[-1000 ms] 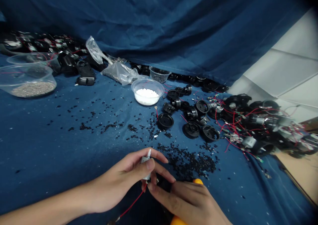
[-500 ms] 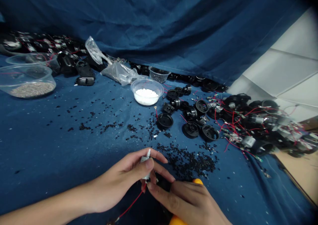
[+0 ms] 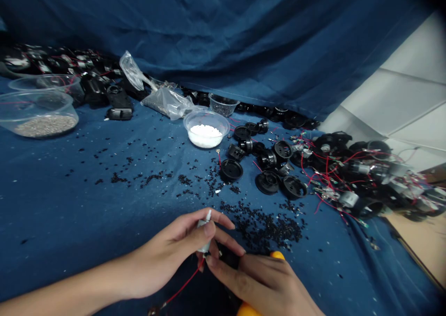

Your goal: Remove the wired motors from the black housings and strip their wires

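On the blue cloth (image 3: 87, 223), in the head view, the left hand (image 3: 163, 255) pinches a small silver motor (image 3: 204, 236) between thumb and fingers, above the right hand; a red wire (image 3: 184, 283) trails from it; the right hand (image 3: 261, 283) curls round a black part (image 3: 229, 259) with yellow ends; black granules (image 3: 265, 230) lie just ahead.

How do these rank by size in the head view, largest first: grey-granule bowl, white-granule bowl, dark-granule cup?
1. grey-granule bowl
2. white-granule bowl
3. dark-granule cup

Nearness to the camera may inflate the first.
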